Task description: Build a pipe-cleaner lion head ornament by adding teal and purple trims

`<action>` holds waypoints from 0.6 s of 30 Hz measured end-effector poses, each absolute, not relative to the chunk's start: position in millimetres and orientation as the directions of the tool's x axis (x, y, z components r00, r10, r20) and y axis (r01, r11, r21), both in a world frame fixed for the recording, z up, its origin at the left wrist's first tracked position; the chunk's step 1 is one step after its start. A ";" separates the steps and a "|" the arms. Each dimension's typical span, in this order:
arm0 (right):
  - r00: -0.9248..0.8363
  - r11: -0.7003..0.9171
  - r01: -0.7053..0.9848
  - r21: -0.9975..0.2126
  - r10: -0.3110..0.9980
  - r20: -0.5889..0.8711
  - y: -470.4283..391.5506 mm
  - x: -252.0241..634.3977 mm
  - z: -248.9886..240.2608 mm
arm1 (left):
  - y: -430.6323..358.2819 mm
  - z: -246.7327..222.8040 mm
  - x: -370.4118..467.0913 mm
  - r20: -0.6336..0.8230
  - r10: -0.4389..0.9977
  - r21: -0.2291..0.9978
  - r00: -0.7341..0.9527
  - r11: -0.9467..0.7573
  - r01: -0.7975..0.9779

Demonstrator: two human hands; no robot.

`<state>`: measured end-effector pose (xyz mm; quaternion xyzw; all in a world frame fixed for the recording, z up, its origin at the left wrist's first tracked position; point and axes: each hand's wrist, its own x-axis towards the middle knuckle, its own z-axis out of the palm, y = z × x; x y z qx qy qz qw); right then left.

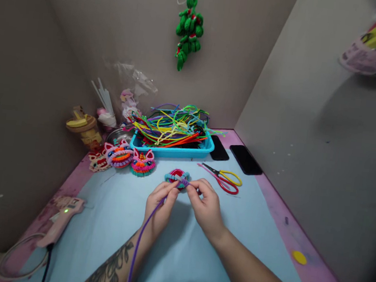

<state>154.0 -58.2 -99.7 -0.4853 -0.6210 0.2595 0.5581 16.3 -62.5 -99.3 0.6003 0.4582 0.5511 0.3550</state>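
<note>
A small pipe-cleaner craft piece [178,174], red in the middle with a teal coiled rim, is held up over the blue mat. My left hand [161,201] pinches its lower left side. Thumb and finger of my right hand [207,204] are closed on a purple pipe cleaner [140,239] at the piece's lower right edge, where it looks coiled. Its long tail runs from my left fingers down past the left forearm. Fingertips hide part of the piece's lower edge. Scissors [226,180] with red and yellow handles lie just beyond my right hand.
A blue tray [173,152] heaped with coloured pipe cleaners stands at the back. Two black phones [246,159] [219,148] lie right of it. Finished animal-head crafts [143,163] sit left. A pink glue gun [63,222] with its cord lies front left on the mat [113,232].
</note>
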 end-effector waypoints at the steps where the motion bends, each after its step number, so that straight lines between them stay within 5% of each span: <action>1: 0.094 0.398 0.317 -0.861 0.890 0.446 -58.4 153.8 -99.5 | -63.0 -98.7 16.3 0.334 0.942 0.932 -0.027 -0.326 0.159; 18: 0.117 0.472 0.408 -0.782 0.822 0.558 -59.8 152.5 -101.9 | -64.7 -101.2 14.2 0.340 0.940 0.929 -0.016 -0.333 0.163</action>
